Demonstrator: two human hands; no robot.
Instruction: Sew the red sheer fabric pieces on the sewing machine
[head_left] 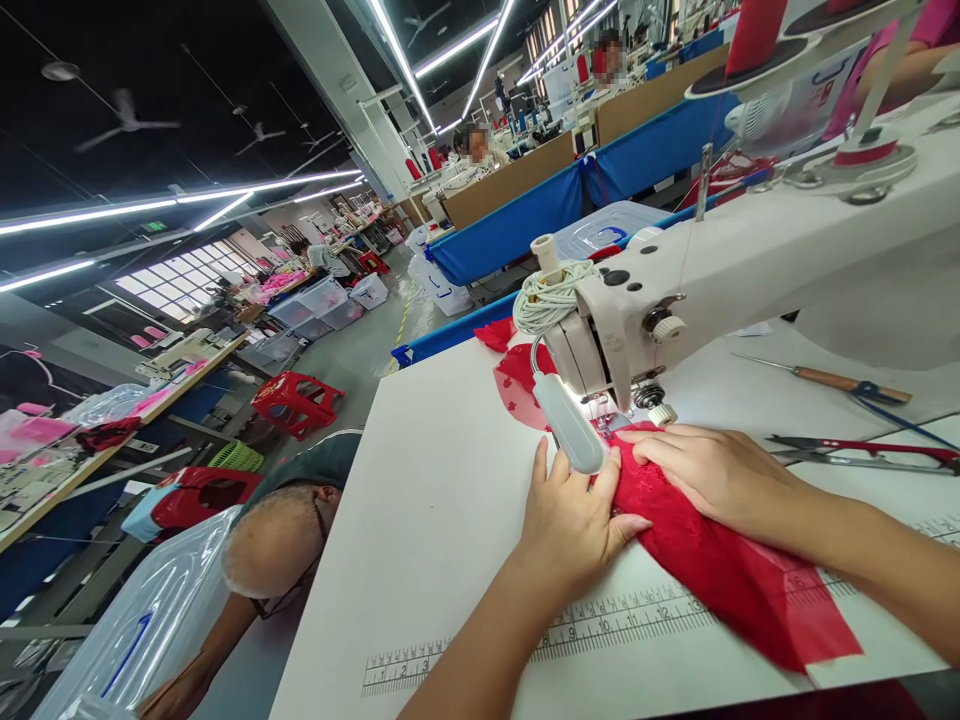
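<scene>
A red lace fabric piece (pixel 720 570) lies on the white sewing table (pixel 435 520), running under the needle of a white sewing machine (pixel 750 270). My left hand (pixel 574 515) presses flat on the fabric's left edge just before the needle, fingers stretched out. My right hand (pixel 712 470) lies flat on the fabric to the right, fingers extended toward the presser foot. A small white lamp (pixel 568 422) hangs beside the needle. More red fabric (pixel 519 380) trails out behind the machine.
Scissors with red handles (pixel 862 452) and a wooden-handled tool (pixel 832 380) lie on the table at right. A printed ruler (pixel 600 625) runs along the front edge. Another person's head (pixel 274 545) is low at the left by a clear plastic bin (pixel 142 620). Red stools (pixel 296 400) stand in the aisle.
</scene>
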